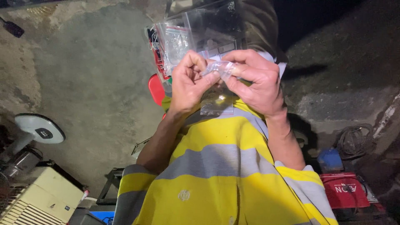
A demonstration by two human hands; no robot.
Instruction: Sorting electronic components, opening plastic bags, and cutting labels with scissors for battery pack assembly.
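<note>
Small clear bag (219, 68): pinched at its mouth between left hand (189, 83) and right hand (254, 79), held at chest height over larger clear bags (200, 31). Mouth appears partly gathered; contents unclear.

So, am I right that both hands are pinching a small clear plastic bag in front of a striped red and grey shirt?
Not quite: the shirt is striped yellow and grey, not red and grey. The head view shows it. The rest holds: the left hand and right hand pinch a small clear plastic bag.

Harsh frontal light, dark corners, deep shadows, glare on plastic, slight blur
</note>
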